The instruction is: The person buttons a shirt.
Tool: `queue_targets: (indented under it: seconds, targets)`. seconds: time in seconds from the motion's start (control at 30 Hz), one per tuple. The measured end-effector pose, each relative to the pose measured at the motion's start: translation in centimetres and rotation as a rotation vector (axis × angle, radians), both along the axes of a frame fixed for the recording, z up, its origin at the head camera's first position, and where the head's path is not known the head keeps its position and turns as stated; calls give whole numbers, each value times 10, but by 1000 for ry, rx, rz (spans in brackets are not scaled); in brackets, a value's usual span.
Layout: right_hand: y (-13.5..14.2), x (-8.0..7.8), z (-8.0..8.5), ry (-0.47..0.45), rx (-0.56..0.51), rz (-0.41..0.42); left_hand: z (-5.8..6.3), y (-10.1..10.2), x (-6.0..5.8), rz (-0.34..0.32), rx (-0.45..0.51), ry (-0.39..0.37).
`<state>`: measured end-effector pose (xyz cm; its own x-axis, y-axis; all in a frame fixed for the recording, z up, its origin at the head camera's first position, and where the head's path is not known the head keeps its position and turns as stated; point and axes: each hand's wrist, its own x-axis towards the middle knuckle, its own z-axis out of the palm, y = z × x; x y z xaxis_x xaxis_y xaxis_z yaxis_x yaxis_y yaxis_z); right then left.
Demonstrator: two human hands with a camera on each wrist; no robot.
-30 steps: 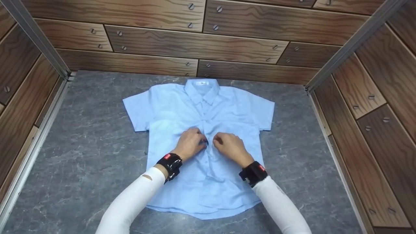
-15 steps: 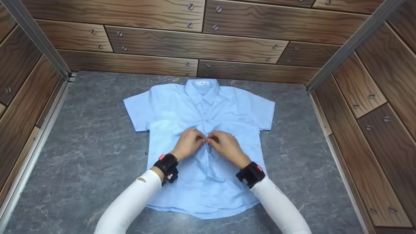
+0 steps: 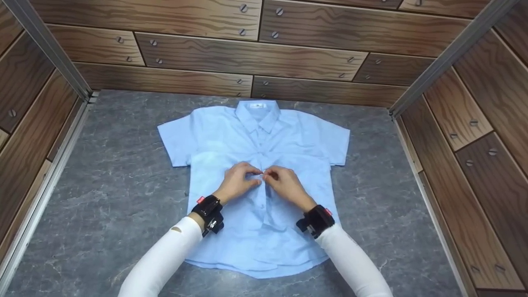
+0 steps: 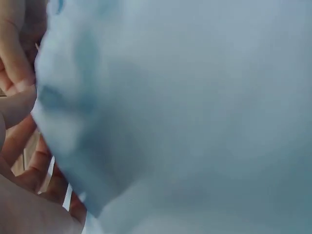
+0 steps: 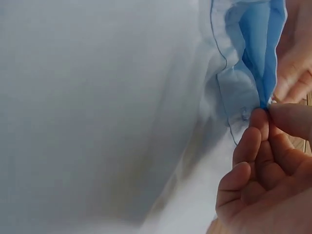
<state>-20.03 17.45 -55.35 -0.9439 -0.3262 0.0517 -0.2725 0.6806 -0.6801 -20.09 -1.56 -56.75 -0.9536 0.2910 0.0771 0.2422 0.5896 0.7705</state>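
Observation:
A light blue short-sleeved button-up shirt lies front up, collar away from me. At the middle of its front placket, my left hand holds the cloth edge, its thumb a little apart from the index finger in the head view. The left wrist view shows this hand's other fingers behind the cloth. Facing it, my right hand pinches the placket between thumb and index finger, fingertips nearly meeting the left's. In the right wrist view, a buttonhole shows beside the pinch. Whether a button sits between the fingertips is hidden.
Grey marbled tabletop surrounds the shirt. Wood-patterned panels with metal corner rails stand at the back and both sides. Each wrist wears a black strapped camera over or near a white sleeve.
My right hand has come left to meet the left hand at the placket and pinch it. The left thumb has parted slightly from its index finger. The shirt's outline stays put.

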Motion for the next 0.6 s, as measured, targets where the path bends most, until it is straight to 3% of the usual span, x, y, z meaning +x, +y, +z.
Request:
queue_targets:
  seconds: [0.17,0.3,0.6]
  targets:
    - [2,0,-1,-68,-83,17,-6,-2,1,38,7,50]
    - [3,-1,-2,-63,-77,-7,-8,-2,1,57,41,31]
    - [4,0,-5,-19,101,-70,-10,-4,-2,39,44,-49]
